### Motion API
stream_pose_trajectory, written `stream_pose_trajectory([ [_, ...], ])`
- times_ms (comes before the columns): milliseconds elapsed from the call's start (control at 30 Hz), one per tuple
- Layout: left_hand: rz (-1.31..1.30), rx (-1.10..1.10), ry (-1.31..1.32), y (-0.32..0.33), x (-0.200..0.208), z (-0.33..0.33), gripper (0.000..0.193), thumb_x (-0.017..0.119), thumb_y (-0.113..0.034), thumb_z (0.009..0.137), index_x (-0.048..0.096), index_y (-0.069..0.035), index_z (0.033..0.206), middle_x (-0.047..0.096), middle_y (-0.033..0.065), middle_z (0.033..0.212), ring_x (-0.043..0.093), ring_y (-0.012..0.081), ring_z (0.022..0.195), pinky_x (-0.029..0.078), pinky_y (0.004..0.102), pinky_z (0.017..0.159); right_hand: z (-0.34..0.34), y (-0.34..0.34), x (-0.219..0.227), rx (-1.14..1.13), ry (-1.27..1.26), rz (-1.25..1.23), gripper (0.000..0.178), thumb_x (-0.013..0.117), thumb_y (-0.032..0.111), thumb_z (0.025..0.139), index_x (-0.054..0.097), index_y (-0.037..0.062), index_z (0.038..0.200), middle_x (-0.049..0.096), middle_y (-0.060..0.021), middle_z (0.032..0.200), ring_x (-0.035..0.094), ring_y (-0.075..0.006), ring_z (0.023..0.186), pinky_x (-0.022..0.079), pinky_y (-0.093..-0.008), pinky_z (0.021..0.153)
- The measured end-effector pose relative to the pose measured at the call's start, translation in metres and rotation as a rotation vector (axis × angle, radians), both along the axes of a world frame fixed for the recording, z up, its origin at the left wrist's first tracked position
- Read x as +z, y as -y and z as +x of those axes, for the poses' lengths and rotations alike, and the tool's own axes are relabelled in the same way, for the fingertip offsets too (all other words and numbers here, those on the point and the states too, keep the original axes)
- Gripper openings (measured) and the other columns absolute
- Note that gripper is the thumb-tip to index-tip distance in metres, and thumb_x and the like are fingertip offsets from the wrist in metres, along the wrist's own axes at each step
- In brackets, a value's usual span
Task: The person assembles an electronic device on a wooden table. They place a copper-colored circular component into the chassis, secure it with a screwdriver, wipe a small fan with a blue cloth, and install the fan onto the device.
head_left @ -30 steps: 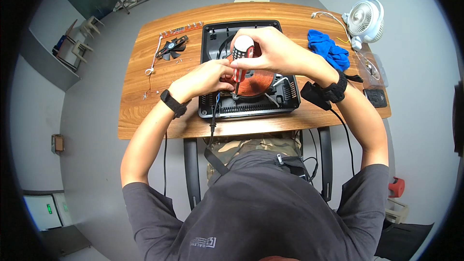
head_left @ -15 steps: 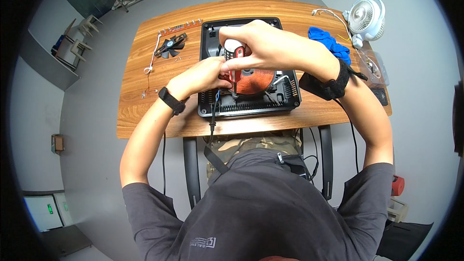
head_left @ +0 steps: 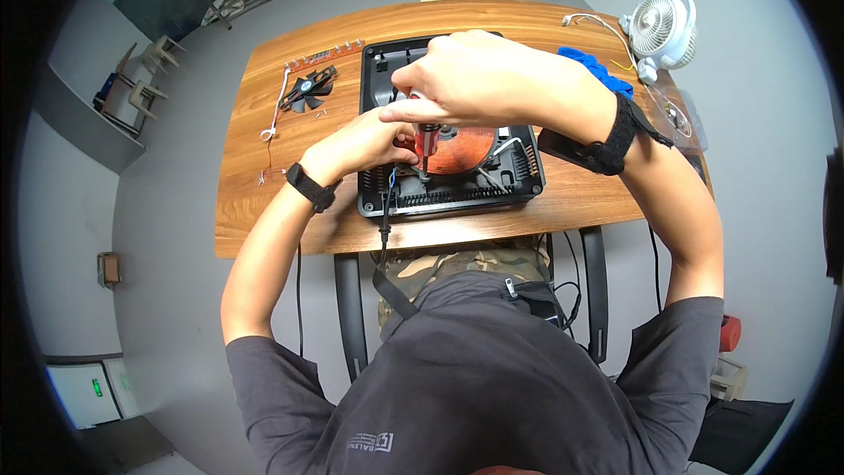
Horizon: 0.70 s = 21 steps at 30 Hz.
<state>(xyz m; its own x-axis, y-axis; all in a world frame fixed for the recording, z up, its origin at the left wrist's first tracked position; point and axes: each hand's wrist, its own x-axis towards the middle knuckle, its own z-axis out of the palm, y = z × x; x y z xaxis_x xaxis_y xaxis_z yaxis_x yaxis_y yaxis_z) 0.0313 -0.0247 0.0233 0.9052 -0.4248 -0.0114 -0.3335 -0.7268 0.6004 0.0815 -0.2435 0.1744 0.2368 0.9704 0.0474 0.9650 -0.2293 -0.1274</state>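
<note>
A black induction cooker base point(head_left: 466, 202) lies opened on the table in front of me, with a round copper coil point(head_left: 466, 148) inside. My right hand point(head_left: 448, 79) grips a red-handled screwdriver point(head_left: 426, 139) from above. The screwdriver stands nearly upright, its tip at the coil's near left edge. Beside the shaft, my left hand point(head_left: 378, 141) has its fingers curled together at the coil's left side; what they pinch is hidden. Blue wires point(head_left: 392, 178) run below those fingers to a black power cord point(head_left: 385, 230) leaving the base's near edge.
A black cooling fan point(head_left: 308, 91), a strip-shaped circuit board point(head_left: 323, 56) and small screws point(head_left: 322, 113) lie on the wooden table point(head_left: 255, 149) at left. To the right are a blue cloth point(head_left: 593, 70), a white desk fan point(head_left: 661, 28) and a clear plastic box point(head_left: 681, 123).
My right hand has rolled over the screwdriver's top, covering the white cap that showed before. More of the coil and the shaft now shows. My left hand stays about where it was.
</note>
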Motion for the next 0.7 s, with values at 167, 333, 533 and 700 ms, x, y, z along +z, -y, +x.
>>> stream_pose_trajectory([
  [167, -0.007, -0.097, 0.081, 0.008, 0.017, 0.000, 0.026, 0.082, -0.009, 0.079, 0.074, -0.002, 0.103, 0.072, 0.0140, 0.108, 0.069, 0.0326, 0.100, 0.056, 0.0407, 0.092, 0.005, 0.004, -0.005, 0.009, 0.030, 0.087, 0.045, 0.057, 0.047, 0.099, 0.061, 0.0024, 0.106, 0.069, -0.0201, 0.091, 0.068, -0.0423, 0.083, 0.053, -0.0507, 0.074],
  [333, 0.064, -0.099, 0.077, 0.006, 0.015, 0.001, 0.027, 0.084, -0.012, 0.078, 0.074, -0.003, 0.101, 0.071, 0.0146, 0.105, 0.068, 0.0324, 0.102, 0.055, 0.0411, 0.090, 0.011, 0.006, -0.015, 0.152, 0.096, 0.232, 0.031, 0.057, 0.037, 0.102, 0.059, 0.0061, 0.107, 0.067, -0.0197, 0.086, 0.067, -0.0415, 0.081, 0.054, -0.0507, 0.072],
  [533, 0.192, -0.024, -0.053, 0.009, 0.025, -0.003, 0.037, 0.086, -0.014, 0.080, 0.073, -0.004, 0.112, 0.073, 0.0164, 0.106, 0.069, 0.0311, 0.104, 0.055, 0.0404, 0.092, 0.008, -0.001, -0.003, 0.133, 0.174, 0.120, 0.037, 0.057, 0.041, 0.101, 0.060, 0.0038, 0.102, 0.064, -0.0192, 0.064, 0.065, -0.0439, 0.067, 0.054, -0.0518, 0.063],
  [700, 0.028, -0.068, 0.062, 0.006, 0.018, -0.001, 0.030, 0.085, -0.016, 0.080, 0.074, -0.004, 0.106, 0.073, 0.0146, 0.101, 0.069, 0.0298, 0.099, 0.055, 0.0405, 0.087, 0.002, 0.006, -0.002, 0.126, 0.175, 0.076, 0.037, 0.067, 0.035, 0.095, 0.057, 0.0008, 0.106, 0.066, -0.0189, 0.090, 0.068, -0.0408, 0.082, 0.055, -0.0499, 0.069],
])
